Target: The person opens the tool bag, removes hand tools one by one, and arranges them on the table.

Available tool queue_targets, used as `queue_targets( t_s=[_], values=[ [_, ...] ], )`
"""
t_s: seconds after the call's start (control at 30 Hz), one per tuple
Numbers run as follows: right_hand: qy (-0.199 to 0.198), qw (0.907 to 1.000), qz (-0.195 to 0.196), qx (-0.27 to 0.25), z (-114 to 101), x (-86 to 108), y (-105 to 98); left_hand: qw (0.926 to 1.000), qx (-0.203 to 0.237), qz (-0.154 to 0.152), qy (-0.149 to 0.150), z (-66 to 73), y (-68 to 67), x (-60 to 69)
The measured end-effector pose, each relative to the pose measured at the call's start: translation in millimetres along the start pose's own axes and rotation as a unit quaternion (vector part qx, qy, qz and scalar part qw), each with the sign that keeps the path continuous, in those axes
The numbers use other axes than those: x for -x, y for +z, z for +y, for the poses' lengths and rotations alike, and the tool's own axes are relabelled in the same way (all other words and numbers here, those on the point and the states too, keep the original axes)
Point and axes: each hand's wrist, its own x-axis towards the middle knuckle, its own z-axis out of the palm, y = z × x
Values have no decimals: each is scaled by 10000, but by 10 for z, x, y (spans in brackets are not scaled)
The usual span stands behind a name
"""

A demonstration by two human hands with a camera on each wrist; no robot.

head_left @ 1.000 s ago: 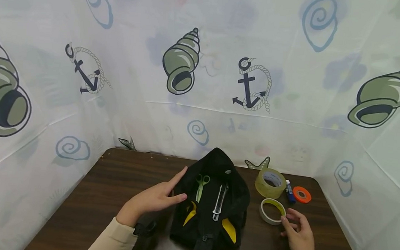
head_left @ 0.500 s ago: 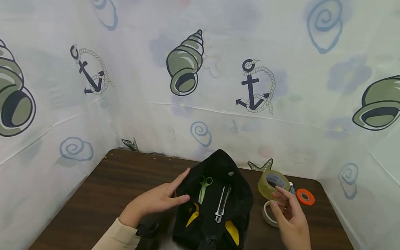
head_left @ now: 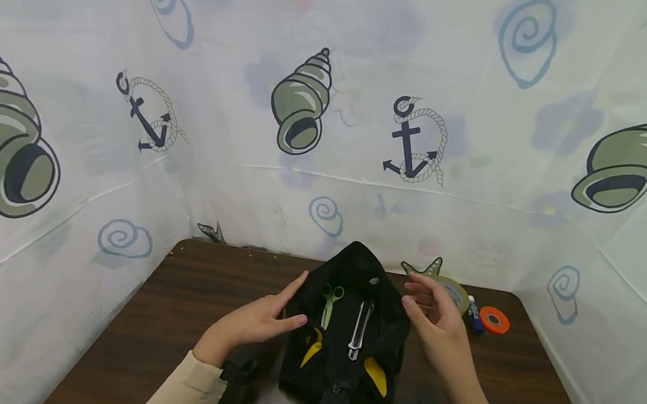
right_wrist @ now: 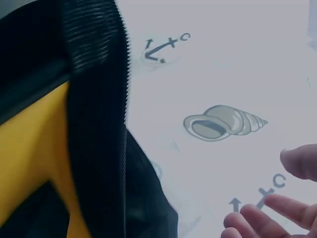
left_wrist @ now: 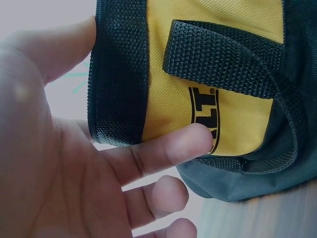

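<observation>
Now the right hand [head_left: 436, 316], loose-fingered and empty, has moved left from the tape roll [head_left: 463, 294]; both hands flank the black bag [head_left: 340, 344] near centre, the left hand [head_left: 256, 320] touching it with straight fingers.

From the head I look forward and down over the dark wood-grain worktop [head_left: 211, 278]; both wrist views see the black-and-yellow fabric bag [left_wrist: 173, 109] close up, from opposite sides.
</observation>
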Motion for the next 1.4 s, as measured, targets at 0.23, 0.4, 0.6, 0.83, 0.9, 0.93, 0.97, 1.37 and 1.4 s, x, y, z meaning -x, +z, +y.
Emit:
queue_targets(
  t_s=[0.23,0.4,0.6,0.83,0.9,0.93,0.97,1.37,1.4],
  values=[
    [-96,9975,-692,59,-52,-248,117,10000,-1,-15,38,-13,8,-9],
    [246,9821,-1802,488,-140,-439,209,10000,-3,-20,15,-9,3,-9],
    [625,9636,-2420,953,-149,-652,409,10000,55,-13,-4,-1,12,-21],
    [982,9464,-2757,1365,-220,-831,571,9999,102,-78,10,2,22,-28],
    [985,9418,-2845,1499,-239,-880,610,10000,68,-70,-8,-2,17,-28],
    [993,9392,-2878,1586,-243,-903,633,10000,59,-68,0,-5,16,-27],
    [984,9364,-2910,1699,-240,-925,658,10000,51,-68,1,-9,14,-25],
    [1898,8989,-3207,2307,218,-1072,908,10000,23,-30,-28,-9,5,-8],
    [1934,8953,-3257,2345,256,-1065,915,10000,24,-38,-41,-2,0,-8]
  ],
)
